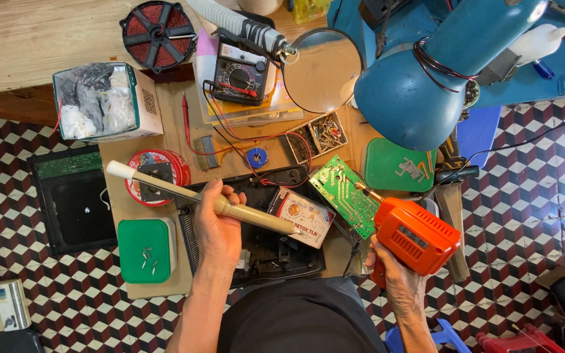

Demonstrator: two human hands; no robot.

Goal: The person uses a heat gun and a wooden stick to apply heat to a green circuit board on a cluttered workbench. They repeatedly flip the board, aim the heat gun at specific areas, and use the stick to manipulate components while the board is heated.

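While hands grip tools, circuit board (344,194) between.

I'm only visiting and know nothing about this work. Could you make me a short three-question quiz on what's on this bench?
1. True or false: the right hand holds an orange soldering gun.
2. What does the left hand hold? A) a cream-coloured suction tool B) a hammer C) a paintbrush
3. What does the soldering gun's tip touch?

Key
1. True.
2. A: the cream suction tool, its fingers wrapped around it.
3. The green circuit board, propped below the round magnifying glass and blue lamp.
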